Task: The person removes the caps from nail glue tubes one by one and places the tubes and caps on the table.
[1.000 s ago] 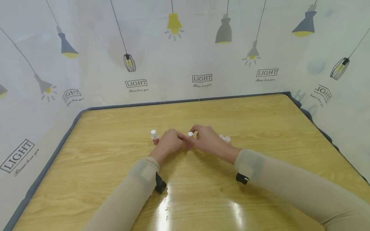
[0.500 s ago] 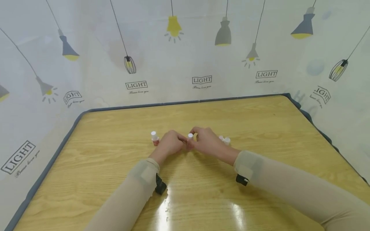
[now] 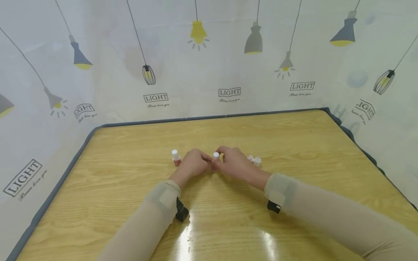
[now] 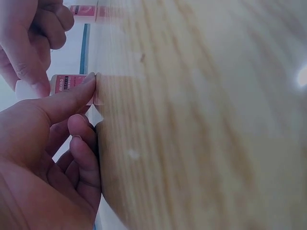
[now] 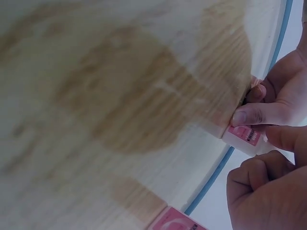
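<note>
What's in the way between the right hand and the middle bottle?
Nothing I can see: the right hand touches the white cap and the left hand pinches the bottle lower down. A second bottle stands off to the left and white-topped things to the right, not in between.

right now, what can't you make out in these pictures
- Head: most of held bottle, covered by left hand and right hand
- Head: print on leftmost bottle, too small
- Left wrist: cap of topmost bottle, hidden by right hand
- Right wrist: lowest bottle, cut off by bottom edge

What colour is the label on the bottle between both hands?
The label is pinkish-red, clearest in the left wrist view.
</note>
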A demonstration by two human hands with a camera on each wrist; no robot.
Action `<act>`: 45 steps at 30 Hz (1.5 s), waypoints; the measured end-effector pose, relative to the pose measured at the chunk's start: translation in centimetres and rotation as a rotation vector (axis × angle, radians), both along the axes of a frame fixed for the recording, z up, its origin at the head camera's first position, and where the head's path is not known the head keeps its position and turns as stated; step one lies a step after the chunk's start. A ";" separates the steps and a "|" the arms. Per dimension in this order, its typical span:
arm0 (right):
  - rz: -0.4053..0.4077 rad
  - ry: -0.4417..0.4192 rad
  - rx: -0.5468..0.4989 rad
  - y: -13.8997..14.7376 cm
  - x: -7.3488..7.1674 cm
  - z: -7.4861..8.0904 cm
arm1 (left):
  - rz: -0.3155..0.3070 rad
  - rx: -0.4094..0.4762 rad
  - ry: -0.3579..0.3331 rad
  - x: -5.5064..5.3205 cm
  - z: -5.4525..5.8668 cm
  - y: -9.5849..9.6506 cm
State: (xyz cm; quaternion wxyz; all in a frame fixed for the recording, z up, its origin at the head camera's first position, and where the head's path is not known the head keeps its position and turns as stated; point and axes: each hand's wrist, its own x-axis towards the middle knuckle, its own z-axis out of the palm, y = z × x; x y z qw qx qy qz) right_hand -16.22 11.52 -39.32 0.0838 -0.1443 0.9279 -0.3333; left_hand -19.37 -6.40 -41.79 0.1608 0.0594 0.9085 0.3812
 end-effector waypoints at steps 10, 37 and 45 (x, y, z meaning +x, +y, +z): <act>0.044 0.077 0.070 0.1 0.1 -0.5 | -0.006 0.008 0.038 0.5 0.1 0.0; 0.021 0.083 0.056 -0.1 0.2 -0.2 | -0.027 -0.004 0.045 0.6 0.2 -0.1; 0.010 0.098 0.076 -0.2 0.2 -0.4 | 0.002 0.010 0.006 0.6 0.1 0.0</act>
